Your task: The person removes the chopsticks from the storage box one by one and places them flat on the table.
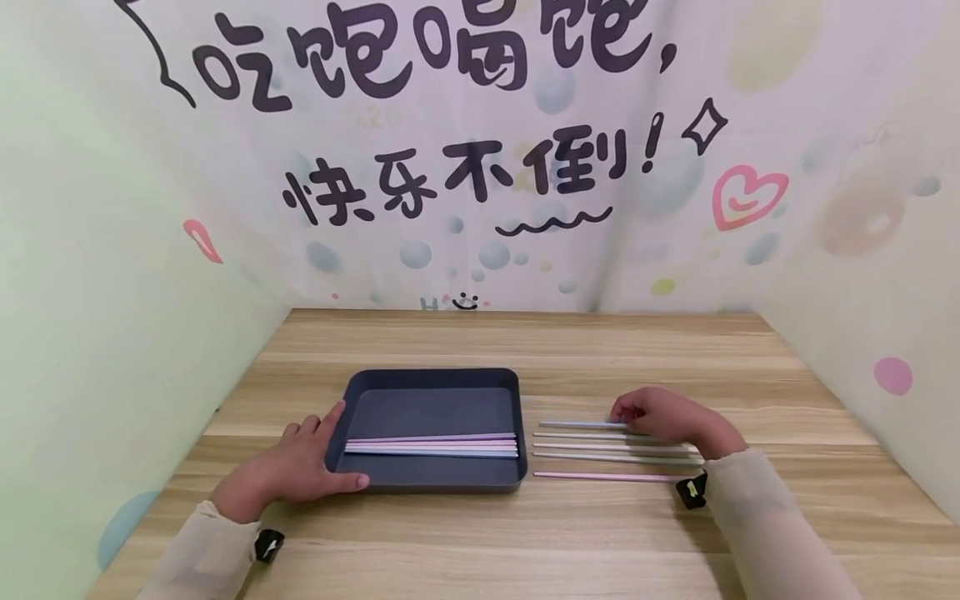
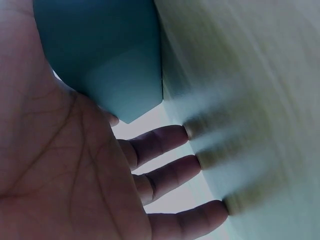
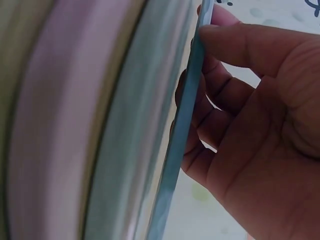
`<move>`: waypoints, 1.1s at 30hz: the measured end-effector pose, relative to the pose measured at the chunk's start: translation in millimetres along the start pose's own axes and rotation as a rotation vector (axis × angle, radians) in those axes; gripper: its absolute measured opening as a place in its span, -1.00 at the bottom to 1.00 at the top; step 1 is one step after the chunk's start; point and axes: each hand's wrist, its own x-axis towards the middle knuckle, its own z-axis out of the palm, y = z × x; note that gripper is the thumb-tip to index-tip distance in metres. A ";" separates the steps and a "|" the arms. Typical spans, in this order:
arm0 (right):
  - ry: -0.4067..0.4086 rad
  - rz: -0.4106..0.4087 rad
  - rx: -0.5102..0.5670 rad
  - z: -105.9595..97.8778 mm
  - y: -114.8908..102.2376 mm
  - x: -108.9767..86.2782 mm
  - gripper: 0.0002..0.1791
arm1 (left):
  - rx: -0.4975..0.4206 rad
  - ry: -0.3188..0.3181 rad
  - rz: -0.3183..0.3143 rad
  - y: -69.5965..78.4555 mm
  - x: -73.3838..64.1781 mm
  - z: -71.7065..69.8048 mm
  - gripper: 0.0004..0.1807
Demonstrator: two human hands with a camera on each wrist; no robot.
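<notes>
My left hand [image 1: 296,467] lies spread at the left end of a dark grey-blue tray [image 1: 435,379], index finger on its left rim and thumb along the near corner. In the left wrist view the other fingertips [image 2: 192,162] rest on the tabletop beside the tray wall. Several pastel chopsticks [image 1: 431,446] lie side by side in the tray. Right of the tray, my right hand [image 1: 671,417] pinches a light blue chopstick [image 3: 185,120] between thumb and fingers, the farthest of a row. Nearer me lie several more, among them a pink chopstick [image 1: 607,477] set slightly apart.
The wooden table [image 1: 450,550] is bounded by a printed cloth backdrop [image 1: 450,275] behind and pale side walls. Black straps [image 1: 692,490] sit at both cuffs. The right forearm reaches across the right ends of the loose chopsticks.
</notes>
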 end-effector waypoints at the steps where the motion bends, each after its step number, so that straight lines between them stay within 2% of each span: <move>1: -0.004 -0.003 0.002 0.6 -0.3 1.1 -0.69 | -0.003 0.000 0.000 0.2 -0.2 -0.3 0.39; 11: -0.009 0.026 0.002 6.4 -6.4 9.5 -0.67 | 0.009 0.004 0.005 2.1 -2.0 -2.9 0.37; 23: -0.019 0.055 0.019 6.4 -6.1 10.0 -0.68 | 0.017 0.011 0.009 2.0 -1.0 -3.3 0.38; 28: -0.002 0.040 -0.043 5.7 -11.5 12.3 -0.67 | 0.007 0.006 0.006 3.7 -2.1 -4.0 0.37; 33: 0.027 0.009 -0.096 3.8 -28.4 22.3 -0.71 | 0.001 0.008 0.008 4.0 -2.7 -3.7 0.37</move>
